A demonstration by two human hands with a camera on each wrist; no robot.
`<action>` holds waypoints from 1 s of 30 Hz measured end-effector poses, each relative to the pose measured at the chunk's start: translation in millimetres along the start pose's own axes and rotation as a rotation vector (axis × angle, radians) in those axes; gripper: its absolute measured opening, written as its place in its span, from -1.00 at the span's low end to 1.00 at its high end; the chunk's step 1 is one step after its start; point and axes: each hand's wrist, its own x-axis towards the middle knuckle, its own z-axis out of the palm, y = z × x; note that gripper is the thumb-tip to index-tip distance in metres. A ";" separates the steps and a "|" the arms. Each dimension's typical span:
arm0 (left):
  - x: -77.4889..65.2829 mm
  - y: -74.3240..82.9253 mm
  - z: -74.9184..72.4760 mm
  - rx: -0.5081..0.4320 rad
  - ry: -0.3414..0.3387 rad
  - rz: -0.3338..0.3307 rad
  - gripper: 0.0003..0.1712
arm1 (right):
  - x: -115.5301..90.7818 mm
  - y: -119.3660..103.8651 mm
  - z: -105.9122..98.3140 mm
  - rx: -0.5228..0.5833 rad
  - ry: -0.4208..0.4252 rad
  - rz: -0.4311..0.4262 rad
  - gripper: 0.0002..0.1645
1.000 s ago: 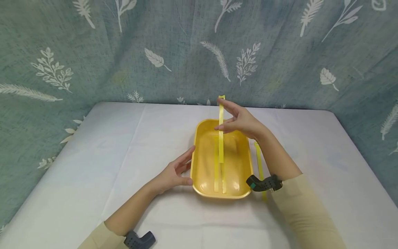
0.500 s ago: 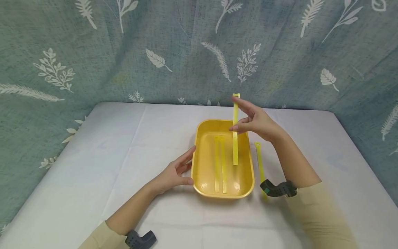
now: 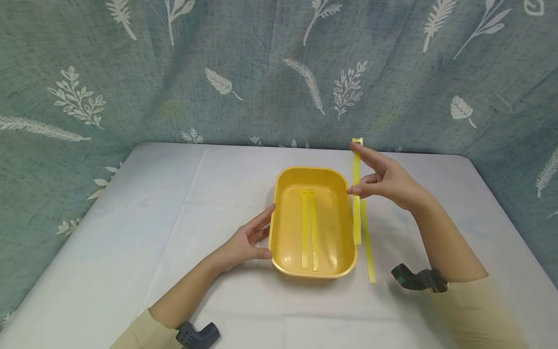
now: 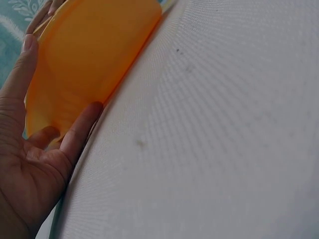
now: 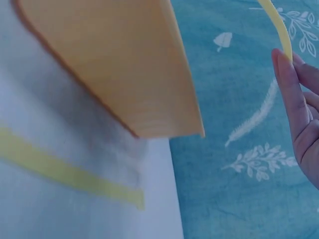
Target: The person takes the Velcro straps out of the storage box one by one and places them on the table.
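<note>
A yellow rectangular tray (image 3: 322, 232) stands on the table with two flat yellow strips (image 3: 304, 237) lying lengthwise inside, side by side. My left hand (image 3: 241, 245) rests against the tray's left wall, fingers and thumb spread; in the left wrist view they touch its outer side (image 4: 89, 55). To the right of the tray, my right hand (image 3: 388, 184) pinches another yellow strip (image 3: 357, 220), held upright with its wider notched end at the top. In the right wrist view this strip (image 5: 280, 27) bends slightly above the fingertips. One more yellow strip (image 3: 368, 247) lies on the table.
White cloth covers the table (image 3: 209, 300). Behind its far edge hangs a green-blue curtain (image 3: 261, 72) with white leaf prints. Dark wrist devices (image 3: 420, 280) are worn on both forearms.
My right hand has carried the pinched strip rightward from above the tray to beyond its right rim, lowering it slightly. My left hand and the tray stay nearly still.
</note>
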 end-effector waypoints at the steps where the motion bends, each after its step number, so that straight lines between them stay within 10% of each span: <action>1: -0.1 0.4 0.1 0.003 0.002 -0.002 0.24 | -3.2 0.1 -1.1 -0.005 0.003 0.004 0.07; 30: -0.6 0.5 1.2 0.011 0.006 -0.005 0.28 | -72.9 64.7 -10.5 -0.061 0.024 0.124 0.11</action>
